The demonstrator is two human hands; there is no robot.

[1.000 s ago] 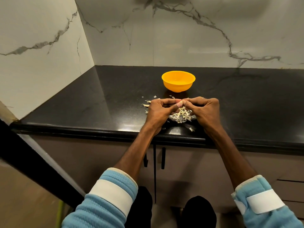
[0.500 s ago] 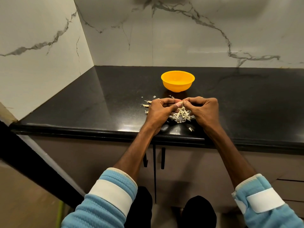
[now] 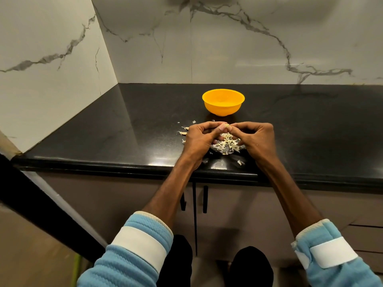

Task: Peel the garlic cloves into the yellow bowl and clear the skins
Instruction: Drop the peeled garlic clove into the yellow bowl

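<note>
My left hand (image 3: 199, 139) and my right hand (image 3: 256, 139) meet fingertip to fingertip over the black counter (image 3: 124, 129), both pinching a small garlic clove (image 3: 226, 125) that mostly hides between the fingers. Under the hands lies a pile of pale garlic skins (image 3: 227, 145). The yellow bowl (image 3: 223, 102) stands upright just beyond the hands; its inside is too bright to tell what it holds. Two unpeeled cloves (image 3: 183, 132) lie left of my left hand.
Loose skin flakes (image 3: 239, 162) lie near the counter's front edge. White marble walls (image 3: 248, 48) close the counter at the back and left. Cabinet doors with black handles (image 3: 205, 198) are below.
Barely anything differs: both hands stay together on the clove over the skin pile, with only small finger movements.
</note>
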